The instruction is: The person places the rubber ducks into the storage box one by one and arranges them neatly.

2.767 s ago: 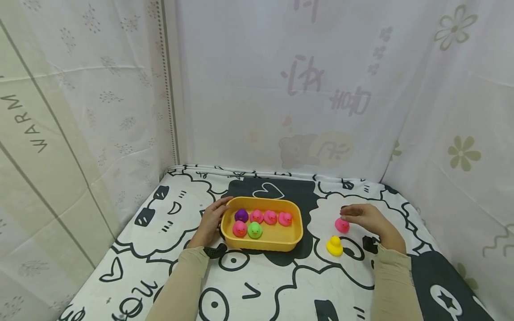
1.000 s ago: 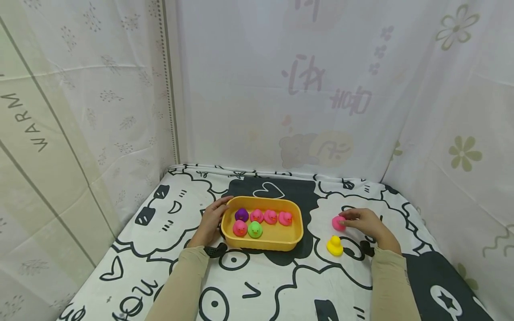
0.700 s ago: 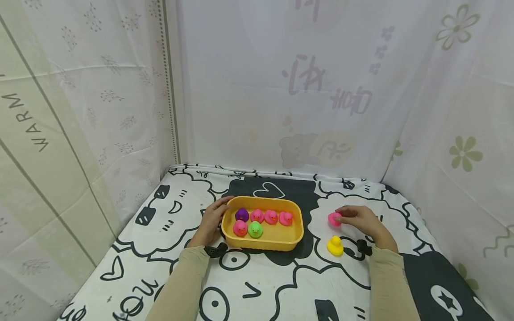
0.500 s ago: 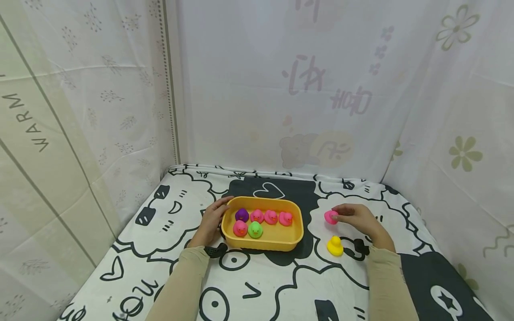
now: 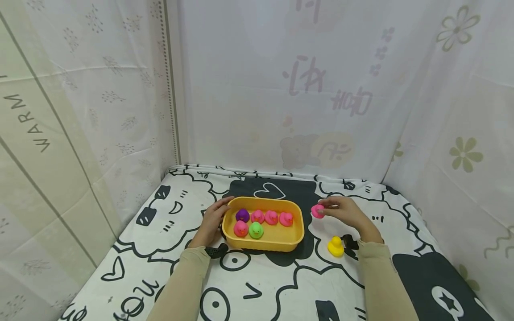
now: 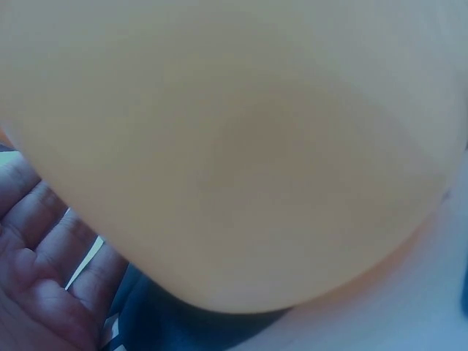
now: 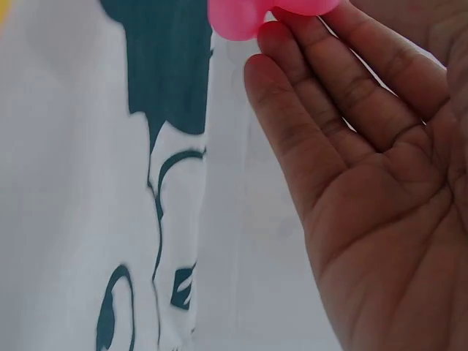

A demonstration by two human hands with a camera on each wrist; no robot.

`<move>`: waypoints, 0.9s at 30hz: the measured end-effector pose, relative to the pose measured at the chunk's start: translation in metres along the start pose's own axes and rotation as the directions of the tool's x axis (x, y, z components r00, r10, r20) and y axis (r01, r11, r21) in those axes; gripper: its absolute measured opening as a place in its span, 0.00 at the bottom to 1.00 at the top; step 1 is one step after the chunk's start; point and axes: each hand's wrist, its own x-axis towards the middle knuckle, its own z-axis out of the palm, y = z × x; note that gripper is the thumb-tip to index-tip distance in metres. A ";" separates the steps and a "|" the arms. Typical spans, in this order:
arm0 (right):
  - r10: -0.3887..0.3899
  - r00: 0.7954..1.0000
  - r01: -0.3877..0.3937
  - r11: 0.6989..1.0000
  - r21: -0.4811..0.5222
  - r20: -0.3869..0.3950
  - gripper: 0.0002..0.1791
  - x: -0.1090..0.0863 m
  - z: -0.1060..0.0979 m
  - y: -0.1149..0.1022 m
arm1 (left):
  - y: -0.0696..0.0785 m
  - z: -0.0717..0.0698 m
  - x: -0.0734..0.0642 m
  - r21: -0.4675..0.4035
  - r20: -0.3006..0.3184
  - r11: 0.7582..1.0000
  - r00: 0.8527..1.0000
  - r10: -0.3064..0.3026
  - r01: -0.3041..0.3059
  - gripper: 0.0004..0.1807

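Note:
A yellow tray (image 5: 261, 245) on the patterned cloth holds a purple rubber duck (image 5: 242, 215), a green rubber duck (image 5: 255, 230) and several pink rubber ducks (image 5: 258, 216). My left hand (image 5: 210, 223) rests against the tray's left end, its fingers along the outer side. The tray wall (image 6: 248, 161) fills most of the left wrist view, hiding the fingertips. With thumb and fingers my right hand (image 5: 349, 213) pinches another pink rubber duck (image 5: 317, 211), just right of the tray. Part of that pink duck (image 7: 241, 14) shows at the top of the right wrist view.
A yellow rubber duck (image 5: 335, 246) sits on the cloth right of the tray, near my right wrist. The black-and-white patterned cloth (image 5: 249, 290) covers the table. Pale printed curtains (image 5: 257, 89) stand around the back and both sides.
My right hand took hold of the pink rubber duck on the right and has carried it leftward, closer to the tray. The left hand and the tray have stayed in place.

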 end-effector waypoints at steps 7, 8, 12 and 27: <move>-0.028 0.999 0.027 0.999 0.018 0.036 0.23 0.014 0.003 -0.025 | -0.001 0.000 0.001 0.005 -0.007 1.000 1.000 -0.008 0.008 0.21; -0.039 0.998 0.038 0.999 0.016 0.043 0.23 0.016 0.005 -0.028 | -0.001 0.000 0.001 0.010 -0.005 1.000 1.000 -0.005 0.005 0.21; -0.090 0.993 0.089 0.996 0.014 0.078 0.22 0.023 0.011 -0.038 | 0.000 0.000 0.001 0.008 0.004 1.000 1.000 -0.003 0.003 0.22; -0.168 0.963 0.168 0.986 0.016 0.209 0.16 0.049 0.042 -0.079 | 0.000 -0.001 0.001 -0.016 0.020 1.000 1.000 0.000 0.001 0.21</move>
